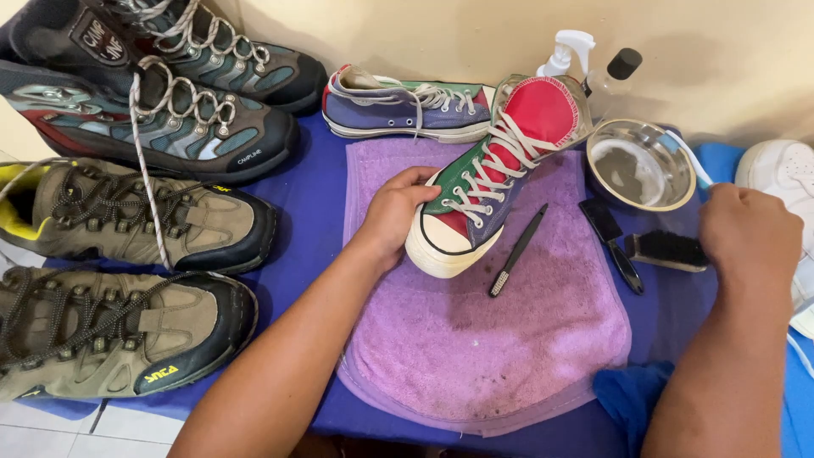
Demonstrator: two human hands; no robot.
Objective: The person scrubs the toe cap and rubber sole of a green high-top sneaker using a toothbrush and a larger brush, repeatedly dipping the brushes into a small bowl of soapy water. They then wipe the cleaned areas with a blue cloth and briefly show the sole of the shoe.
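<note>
The purple towel [509,339] lies flat on the blue-covered worktop [314,229], and everything else sits around it. On the towel's upper half stands a canvas sneaker [496,174] in red, green and blue with white laces, toe pointing toward the person; the left hand [397,208] wraps its grip around the toe's side, holding the sneaker. Just right of the sneaker, on the towel, lies a thin dark brush [517,251]; at the towel's right edge lies a black-handled tool [612,239]. Past that edge the right hand [750,233] is clenched around a black bristle brush [666,248]. Beyond the towel's top right corner sits a metal bowl [642,165] — it seems to hold clear water; behind it stand a white spray bottle [566,51] and a dark-capped bottle [615,72]. The matching sneaker [398,106] lies above the towel; hiking boots [144,212] line up left of it.
</note>
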